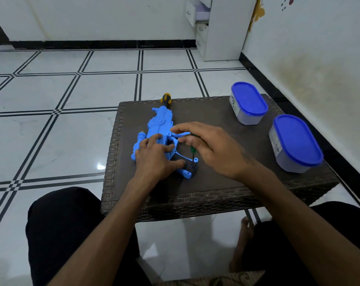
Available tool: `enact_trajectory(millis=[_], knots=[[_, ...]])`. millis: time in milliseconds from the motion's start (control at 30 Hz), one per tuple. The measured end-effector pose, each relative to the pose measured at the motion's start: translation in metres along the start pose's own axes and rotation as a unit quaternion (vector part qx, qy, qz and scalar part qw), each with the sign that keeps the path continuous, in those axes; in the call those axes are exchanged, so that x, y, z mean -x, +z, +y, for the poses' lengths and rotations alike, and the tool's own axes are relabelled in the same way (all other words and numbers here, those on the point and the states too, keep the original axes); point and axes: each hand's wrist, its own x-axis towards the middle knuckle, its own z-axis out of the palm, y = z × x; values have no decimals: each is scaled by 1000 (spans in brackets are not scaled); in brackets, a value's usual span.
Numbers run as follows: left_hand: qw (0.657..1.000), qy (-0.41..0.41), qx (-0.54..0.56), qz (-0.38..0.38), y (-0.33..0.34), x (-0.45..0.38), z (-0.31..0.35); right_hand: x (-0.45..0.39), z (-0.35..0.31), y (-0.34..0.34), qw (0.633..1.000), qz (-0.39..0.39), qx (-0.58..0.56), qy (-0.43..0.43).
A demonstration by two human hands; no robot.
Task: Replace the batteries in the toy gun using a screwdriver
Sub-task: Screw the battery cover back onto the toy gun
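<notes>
Fingers (154, 139) of the left hand (154, 159) are lying spread and flat over the rear body of the blue toy gun (160, 124), pressing it down, with the thumb reaching along the black grip toward its butt end. The toy gun is lying on its side near the left part of the dark woven surface (216, 182), its yellow-and-black muzzle pointing away from the person and just reaching the far edge, its grip angled toward the near right.

The right hand (212, 149) is hovering just right of the gun, its fingers curled loosely around the top of a small green-handled screwdriver (192, 150); most of the handle is hidden under the palm, so how firmly it is being pinched is hard to tell. The screwdriver is standing nearly upright, its thin shaft coming down onto the blue end of the grip, by a small screw hole. The index finger is stretching out to the left above the trigger area.

Two clear tubs are sitting well apart from the gun on the right side of the surface, each closed with a blue lid: a farther tub (248, 103) near the back edge and a nearer tub (295, 143) by the right edge. White floor tiles (71, 100) with black lines are showing beyond.
</notes>
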Motion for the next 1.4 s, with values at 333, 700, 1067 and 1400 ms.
enact_trajectory(millis=[333, 700, 1067, 1400], knots=[[1000, 1, -2, 2, 1, -1, 0, 0, 4, 2, 1000, -6, 21, -14], [1000, 2, -8, -1, 0, 0, 0, 3, 8, 7, 996, 46, 82, 7], [1000, 0, -14, -5, 0, -1, -1, 3, 10, 8, 991, 79, 112, -10], [1000, 3, -11, 0, 1, -1, -1, 3, 3, 5, 998, 55, 22, -3]])
